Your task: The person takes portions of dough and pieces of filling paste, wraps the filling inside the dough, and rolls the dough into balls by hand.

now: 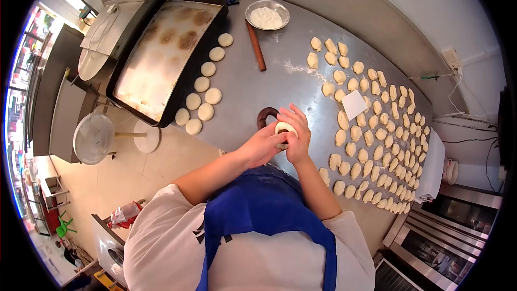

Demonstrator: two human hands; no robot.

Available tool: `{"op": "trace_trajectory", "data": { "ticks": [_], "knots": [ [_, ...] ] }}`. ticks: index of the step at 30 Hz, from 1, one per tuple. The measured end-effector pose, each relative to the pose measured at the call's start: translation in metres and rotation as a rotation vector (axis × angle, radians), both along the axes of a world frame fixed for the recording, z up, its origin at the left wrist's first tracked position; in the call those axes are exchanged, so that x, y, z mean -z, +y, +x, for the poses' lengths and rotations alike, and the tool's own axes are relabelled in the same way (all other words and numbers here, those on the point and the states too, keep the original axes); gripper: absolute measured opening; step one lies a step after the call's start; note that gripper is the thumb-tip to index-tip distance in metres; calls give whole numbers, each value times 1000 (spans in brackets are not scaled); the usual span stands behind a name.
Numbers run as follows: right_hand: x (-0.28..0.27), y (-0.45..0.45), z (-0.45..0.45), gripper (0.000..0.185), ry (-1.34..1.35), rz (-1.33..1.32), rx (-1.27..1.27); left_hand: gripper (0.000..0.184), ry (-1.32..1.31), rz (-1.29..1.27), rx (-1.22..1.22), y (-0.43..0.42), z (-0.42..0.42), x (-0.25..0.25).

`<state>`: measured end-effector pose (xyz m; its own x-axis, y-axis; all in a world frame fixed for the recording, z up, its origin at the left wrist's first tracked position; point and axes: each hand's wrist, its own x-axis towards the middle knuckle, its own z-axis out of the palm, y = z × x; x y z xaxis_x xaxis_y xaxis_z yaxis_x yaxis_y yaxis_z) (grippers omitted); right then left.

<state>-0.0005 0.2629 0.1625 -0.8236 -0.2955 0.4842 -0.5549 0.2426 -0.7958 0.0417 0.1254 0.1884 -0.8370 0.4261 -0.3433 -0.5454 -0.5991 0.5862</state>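
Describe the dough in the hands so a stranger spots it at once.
Find the grey table, then the blue apron at its near edge. Just beyond the apron, the left hand and right hand cup the dough. Unlike the pieces lying on the table, it is held up and shows a dark centre.

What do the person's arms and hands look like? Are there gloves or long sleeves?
No gloves: the left hand and right hand are bare. So are both forearms. Loose, plain white sleeves end around the elbows. I can't see a watch or bracelet.
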Motion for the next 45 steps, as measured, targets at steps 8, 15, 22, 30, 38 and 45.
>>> {"op": "trace_trajectory", "data": {
  "ticks": [8, 15, 22, 30, 38, 45],
  "knots": [
    [27, -11, -8, 28, -194, -118, 117, 46, 0, -127, -200, 18, -4, 8],
    [-12, -33, -9, 32, -379, -340, 162, 40, 165, -302, -422, 22, -15, 26],
    [-4, -27, -10, 29, 134, 156, 139, 33, -159, 59, -393, 16, -5, 4],
    [15, -26, -1, 19, 178, 155, 50, 54, -234, 177, -298, 1, -7, -4],
    [21, -32, -18, 28, -518, -169, 163, 42, -137, 69, -354, 14, -12, 32],
    [-1, -42, -3, 40, -217, 20, -17, 44, -120, -53, -323, 5, -2, 40]
  ]
}}
